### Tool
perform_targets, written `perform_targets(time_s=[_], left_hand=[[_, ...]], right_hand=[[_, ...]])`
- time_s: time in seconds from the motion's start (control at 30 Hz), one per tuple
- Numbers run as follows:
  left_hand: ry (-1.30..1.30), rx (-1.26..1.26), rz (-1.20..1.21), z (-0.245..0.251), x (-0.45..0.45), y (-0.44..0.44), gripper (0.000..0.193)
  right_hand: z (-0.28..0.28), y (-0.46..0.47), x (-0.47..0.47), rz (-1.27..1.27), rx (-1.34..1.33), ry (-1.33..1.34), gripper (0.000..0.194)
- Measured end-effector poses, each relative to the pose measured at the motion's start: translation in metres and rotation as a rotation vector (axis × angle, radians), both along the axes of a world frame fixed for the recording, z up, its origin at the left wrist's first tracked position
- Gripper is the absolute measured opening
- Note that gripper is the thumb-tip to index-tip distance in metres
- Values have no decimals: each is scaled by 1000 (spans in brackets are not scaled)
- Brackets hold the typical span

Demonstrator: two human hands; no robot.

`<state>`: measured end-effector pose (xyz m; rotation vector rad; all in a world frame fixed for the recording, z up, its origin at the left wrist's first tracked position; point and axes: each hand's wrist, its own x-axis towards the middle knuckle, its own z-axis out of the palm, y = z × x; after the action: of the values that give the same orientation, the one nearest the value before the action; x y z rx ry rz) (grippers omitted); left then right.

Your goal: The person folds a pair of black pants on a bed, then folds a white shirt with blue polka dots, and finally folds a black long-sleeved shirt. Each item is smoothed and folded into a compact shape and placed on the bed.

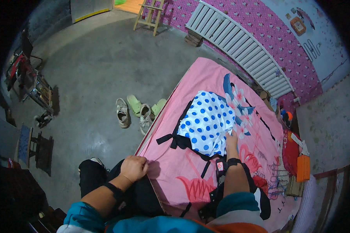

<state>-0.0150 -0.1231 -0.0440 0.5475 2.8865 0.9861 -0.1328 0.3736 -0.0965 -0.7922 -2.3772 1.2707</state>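
Observation:
A white cloth with blue polka dots [207, 122], perhaps a bag or garment, lies on the pink bed sheet [189, 81]. Black fabric with straps [182, 141] shows from under its left and lower edges. My right hand [232, 142] pinches the cloth at its lower right edge; the fingertips are partly hidden. At the near left edge of the bed rests my left hand [134, 168], its fingers curled down beside my knee. What lies under those fingers is hidden. A dark strapped item [214, 201] sits beneath my right forearm.
White sneakers [122, 113] and green clogs [134, 105] stand on the concrete floor left of the bed. Behind the bed runs a white radiator [239, 43]. An orange box [303, 168] and wire hangers [278, 176] lie at the right. A wooden easel [149, 17] stands far off.

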Motion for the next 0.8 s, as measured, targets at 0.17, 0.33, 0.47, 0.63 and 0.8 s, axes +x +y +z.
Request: perform_targets(time_s=[0.17, 0.33, 0.47, 0.63, 0.8], left_hand=[[-2, -15, -13, -3, -4, 0, 14], [-25, 3, -15, -4, -7, 0, 14], [-58, -23, -36, -1, -7, 0, 13], [-49, 4, -13, 2, -6, 0, 13], [-43, 9, -19, 1, -7, 0, 12]], right_hand=[[39, -37, -2, 15, -452, 179, 44], [68, -47, 22, 94, -652, 361, 49], [44, -28, 38, 103, -530, 214, 50], [39, -37, 17, -239, 305, -69, 50], [70, -112, -11, 126, 923, 58, 54]])
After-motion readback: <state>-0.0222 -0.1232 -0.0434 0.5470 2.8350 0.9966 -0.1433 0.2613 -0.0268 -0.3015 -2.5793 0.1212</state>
